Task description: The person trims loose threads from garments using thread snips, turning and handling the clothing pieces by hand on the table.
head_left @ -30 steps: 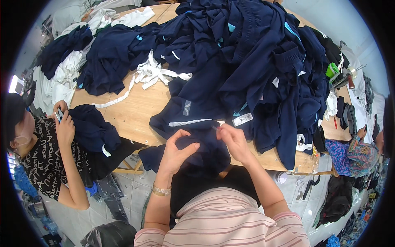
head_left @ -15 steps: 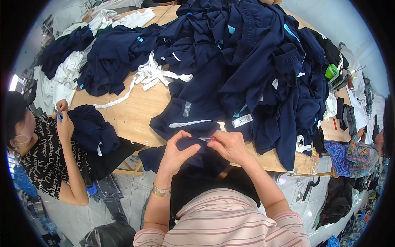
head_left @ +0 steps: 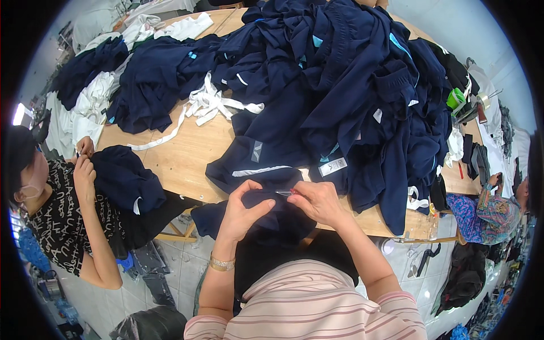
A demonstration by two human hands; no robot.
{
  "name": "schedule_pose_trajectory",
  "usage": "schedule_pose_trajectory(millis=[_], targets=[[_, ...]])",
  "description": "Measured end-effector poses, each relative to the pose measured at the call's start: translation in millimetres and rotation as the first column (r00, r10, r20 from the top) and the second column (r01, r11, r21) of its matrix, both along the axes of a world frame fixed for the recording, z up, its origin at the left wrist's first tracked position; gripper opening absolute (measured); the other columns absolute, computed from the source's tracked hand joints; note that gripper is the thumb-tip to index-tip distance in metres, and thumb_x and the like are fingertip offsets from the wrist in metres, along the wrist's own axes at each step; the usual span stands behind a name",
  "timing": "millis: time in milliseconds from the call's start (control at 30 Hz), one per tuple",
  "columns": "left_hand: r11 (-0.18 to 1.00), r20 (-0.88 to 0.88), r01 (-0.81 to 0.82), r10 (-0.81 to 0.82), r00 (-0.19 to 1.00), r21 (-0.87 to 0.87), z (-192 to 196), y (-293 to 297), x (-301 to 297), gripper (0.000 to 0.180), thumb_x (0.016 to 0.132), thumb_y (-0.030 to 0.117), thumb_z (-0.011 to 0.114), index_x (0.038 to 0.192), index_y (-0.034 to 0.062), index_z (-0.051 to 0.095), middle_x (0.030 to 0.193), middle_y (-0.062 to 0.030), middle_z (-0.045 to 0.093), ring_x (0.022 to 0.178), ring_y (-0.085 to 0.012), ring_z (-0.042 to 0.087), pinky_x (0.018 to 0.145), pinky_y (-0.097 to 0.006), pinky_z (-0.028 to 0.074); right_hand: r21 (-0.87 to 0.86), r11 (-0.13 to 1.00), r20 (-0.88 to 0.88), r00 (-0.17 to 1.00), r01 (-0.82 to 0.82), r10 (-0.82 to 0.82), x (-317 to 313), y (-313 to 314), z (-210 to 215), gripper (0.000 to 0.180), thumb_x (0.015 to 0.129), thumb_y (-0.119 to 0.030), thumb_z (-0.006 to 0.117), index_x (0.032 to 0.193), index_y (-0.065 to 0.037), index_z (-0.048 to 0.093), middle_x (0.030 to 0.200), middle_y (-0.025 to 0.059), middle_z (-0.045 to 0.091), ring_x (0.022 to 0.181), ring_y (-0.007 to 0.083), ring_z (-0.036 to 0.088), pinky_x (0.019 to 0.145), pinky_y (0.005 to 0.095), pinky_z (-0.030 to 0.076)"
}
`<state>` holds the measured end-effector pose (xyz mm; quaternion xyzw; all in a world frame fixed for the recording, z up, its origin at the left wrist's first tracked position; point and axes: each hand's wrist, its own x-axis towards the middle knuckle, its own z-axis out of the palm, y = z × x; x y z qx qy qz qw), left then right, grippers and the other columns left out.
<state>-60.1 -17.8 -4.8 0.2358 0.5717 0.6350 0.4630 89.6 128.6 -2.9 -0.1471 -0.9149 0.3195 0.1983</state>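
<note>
At the near edge of the wooden bench, both hands work on one navy garment that lies half on the bench and half hanging over that edge toward the person's lap. The left hand grips a fold of the cloth, its fingers curled together and clamped on the fabric, thumb on top. The right hand sits just beside it, its fingers pinched shut on a small thread snipper with a red grip, whose metal tip points left toward the fold. A gold bracelet circles the left wrist.

Behind the hands, a large heap of navy garments covers the middle and far right of the bench. A tangle of white fabric strips lies left of the heap. At the left edge, a co-worker in a black patterned shirt holds another navy garment. At the right edge, a second co-worker's patterned sleeve shows.
</note>
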Motion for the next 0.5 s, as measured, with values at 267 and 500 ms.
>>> schedule_pose_trajectory(millis=[267,500], targets=[[1.000,-0.039,0.023,-0.023,0.999,-0.006,2.9,1.5,0.9,0.028,0.074,0.007,0.074,0.093,0.0038,0.055,0.083,-0.0004,0.060,0.073,-0.0047,0.054,0.065,-0.018,0.045,0.027,1.000,-0.069,0.998,-0.006,0.007,-3.8,-0.1,-2.3,0.038,0.084,-0.040,0.061,0.071,-0.004,0.057,0.061,0.0096,0.056,0.054,0.0281,0.055,0.048,0.0349,0.040],[0.999,-0.048,0.036,-0.037,0.998,-0.014,2.5,1.9,1.4,0.028,0.074,0.007,0.074,0.093,0.0034,0.054,0.082,-0.0002,0.060,0.072,-0.0045,0.053,0.064,-0.018,0.045,0.106,0.994,-0.110,0.994,-0.004,0.016,-5.3,0.6,-1.7,0.037,0.081,-0.040,0.063,0.071,-0.006,0.057,0.061,0.0064,0.056,0.052,0.0257,0.056,0.047,0.0339,0.040]])
